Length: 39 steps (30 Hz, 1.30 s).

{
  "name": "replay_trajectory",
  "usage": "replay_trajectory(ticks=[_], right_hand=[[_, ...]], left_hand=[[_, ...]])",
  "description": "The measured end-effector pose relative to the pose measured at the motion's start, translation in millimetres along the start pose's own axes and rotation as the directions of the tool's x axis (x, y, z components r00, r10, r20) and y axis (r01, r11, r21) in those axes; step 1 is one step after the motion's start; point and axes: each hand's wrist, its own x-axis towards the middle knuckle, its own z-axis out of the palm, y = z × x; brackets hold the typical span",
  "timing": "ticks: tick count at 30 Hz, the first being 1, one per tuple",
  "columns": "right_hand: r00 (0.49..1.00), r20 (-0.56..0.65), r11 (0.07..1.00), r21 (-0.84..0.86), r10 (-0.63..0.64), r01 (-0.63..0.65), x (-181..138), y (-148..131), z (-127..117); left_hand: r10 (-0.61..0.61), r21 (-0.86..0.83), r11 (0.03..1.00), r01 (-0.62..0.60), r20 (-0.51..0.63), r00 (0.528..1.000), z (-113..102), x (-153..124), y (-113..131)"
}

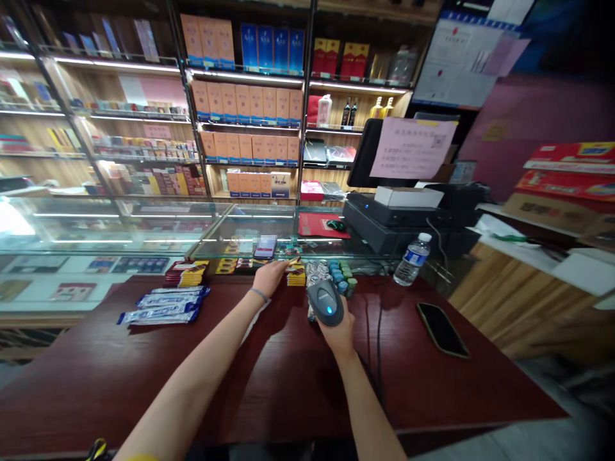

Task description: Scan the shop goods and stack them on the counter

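My right hand [342, 333] is wrapped around a dark grey barcode scanner [325, 303] with a blue light lit on its top. In front of the scanner, partly hidden by it, stand rows of silvery [314, 270] and blue-green [342, 272] small wrapped pieces. My left hand [269, 280] reaches to the far side of the brown table, its fingers closed on what looks like a small yellow packet [295, 260], mostly hidden. Just beside it is a stack of yellow packets [296, 276]. A phone with a lit screen [265, 246] lies beyond my left hand.
Blue-and-white long packets [166, 305] and red and yellow packets [192, 274] lie on the left. To the right are a water bottle [412, 259], a black phone [442, 328] and the scanner's cable [379, 346]. A glass counter [192, 224] and a monitor [364, 153] stand beyond.
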Motion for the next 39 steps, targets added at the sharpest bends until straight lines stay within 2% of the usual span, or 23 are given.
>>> replay_trajectory(ticks=[3, 8, 10, 12, 14, 16, 20, 26, 29, 32, 36, 39], right_hand=[[1.0, -0.014, 1.0, 0.017, 0.026, -0.026, 2, -2, -3], [0.996, -0.07, 0.998, 0.038, 0.05, -0.047, 5, 1, -4], [0.994, -0.097, 0.998, 0.026, 0.054, -0.051, 6, 3, -4], [0.992, -0.116, 0.999, 0.018, 0.045, -0.043, 6, 6, -4], [0.992, -0.126, 1.0, 0.013, 0.027, -0.025, 6, 7, -4], [0.991, -0.131, 1.0, 0.008, 0.009, -0.008, 6, 8, -4], [0.992, -0.129, 1.0, -0.006, 0.005, -0.006, 6, 8, -4], [0.992, -0.127, 1.0, -0.018, 0.013, -0.016, 5, 7, -3], [0.99, -0.136, 0.999, -0.031, 0.023, -0.027, 4, 6, -2], [0.994, -0.111, 1.0, -0.019, 0.017, -0.019, 0, 4, 1], [0.999, -0.051, 0.998, -0.056, 0.006, -0.009, -6, -3, 10], [0.998, 0.006, 0.993, -0.1, -0.059, 0.059, -12, -12, 21]], left_hand=[[-0.028, -0.057, 0.998, 0.031, 0.057, 0.998, 9, -2, 0], [-0.18, -0.204, 0.958, 0.202, 0.119, 0.976, 21, -6, -1], [-0.134, -0.114, 0.982, 0.152, 0.151, 0.979, 24, -7, -3], [-0.032, 0.065, 0.998, 0.019, 0.205, 0.978, 26, -8, -5], [0.054, 0.225, 0.968, -0.113, 0.256, 0.965, 29, -9, -9], [0.104, 0.31, 0.932, -0.189, 0.27, 0.957, 32, -10, -14], [0.153, 0.326, 0.918, -0.227, 0.238, 0.959, 39, -11, -24], [0.226, 0.148, 0.957, -0.248, 0.153, 0.962, 37, -11, -26], [0.247, 0.11, 0.961, -0.255, 0.078, 0.966, 20, -16, -22], [0.238, 0.168, 0.957, -0.235, 0.0, 0.971, -11, -27, -22], [0.23, 0.334, 0.922, -0.196, -0.064, 0.971, -69, -47, -32], [0.209, 0.45, 0.883, -0.131, -0.129, 0.969, -118, -62, -43]])
